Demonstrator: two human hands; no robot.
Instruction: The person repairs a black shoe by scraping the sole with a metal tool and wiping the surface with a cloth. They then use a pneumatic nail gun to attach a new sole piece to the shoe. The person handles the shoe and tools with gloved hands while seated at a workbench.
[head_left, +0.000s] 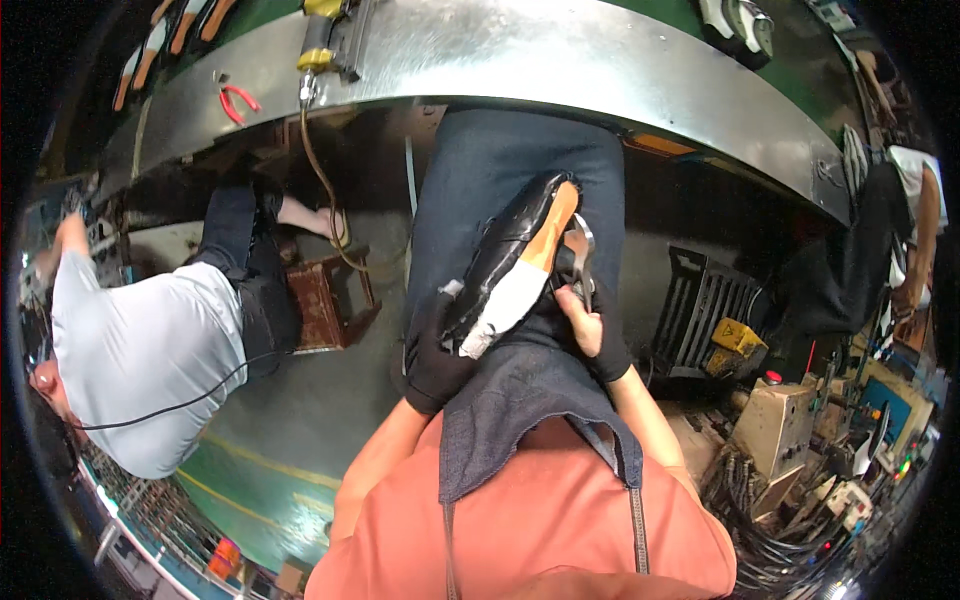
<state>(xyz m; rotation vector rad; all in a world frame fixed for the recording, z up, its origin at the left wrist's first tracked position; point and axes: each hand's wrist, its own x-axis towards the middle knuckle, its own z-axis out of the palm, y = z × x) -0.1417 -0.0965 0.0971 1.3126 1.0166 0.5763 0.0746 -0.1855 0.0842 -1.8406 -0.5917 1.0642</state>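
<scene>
A black shoe upper on a last [505, 245] lies tilted across my lap, its sole side turned up to the right. The sole side is tan toward the toe and white toward the heel. My left hand [437, 350], in a black fingerless glove, is closed around the heel end. Close beside the shoe's right edge, my right hand [594, 335], gloved the same way, grips metal pincers [580, 245] with a curved jaw. Whether the jaw touches the shoe, I cannot tell. A dark denim apron [530, 150] covers my lap beneath the shoe.
Ahead runs a metal bench [560, 50] with a yellow-and-black air tool [318, 40], its hose, and red-handled pliers [238, 103]. Several shoes [740, 25] lie beyond it. A person [150, 350] sits at left by a brown stool [325, 300]; machinery [780, 420] stands at right.
</scene>
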